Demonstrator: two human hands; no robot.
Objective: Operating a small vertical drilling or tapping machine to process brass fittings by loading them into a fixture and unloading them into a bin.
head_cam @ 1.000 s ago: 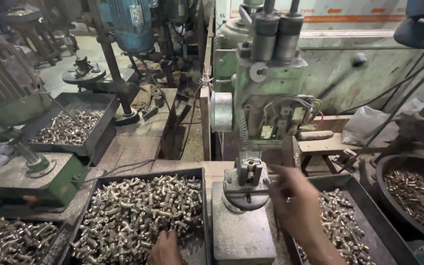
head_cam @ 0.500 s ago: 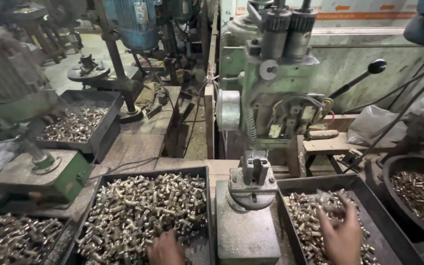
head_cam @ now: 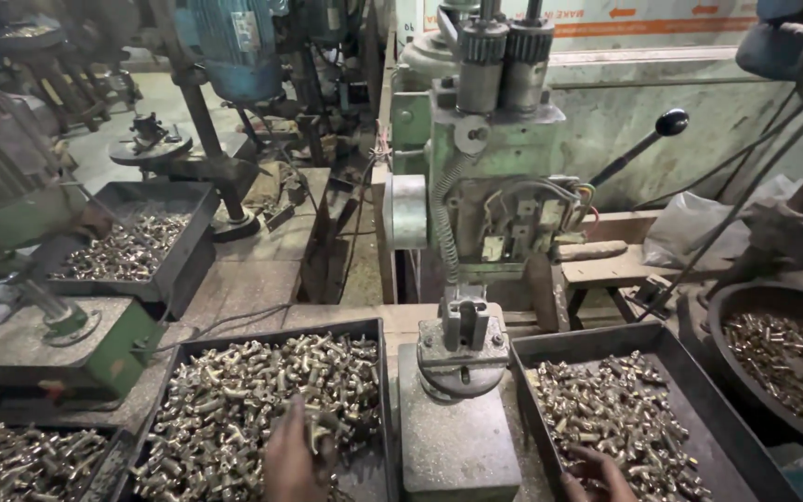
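Head view: left hand (head_cam: 295, 460) clutching brass fitting (head_cam: 320, 420), right hand (head_cam: 597, 474) state unclear.

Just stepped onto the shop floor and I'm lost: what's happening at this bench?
A person works at a small green drilling machine with both hands down in trays of small brass fittings. The left hand is in the left tray, closed around one brass fitting. The right hand rests on the heap in the right tray; whether it holds one is not clear. The round fixture between the trays has no fitting in it. More trays and a bowl of fittings stand around.
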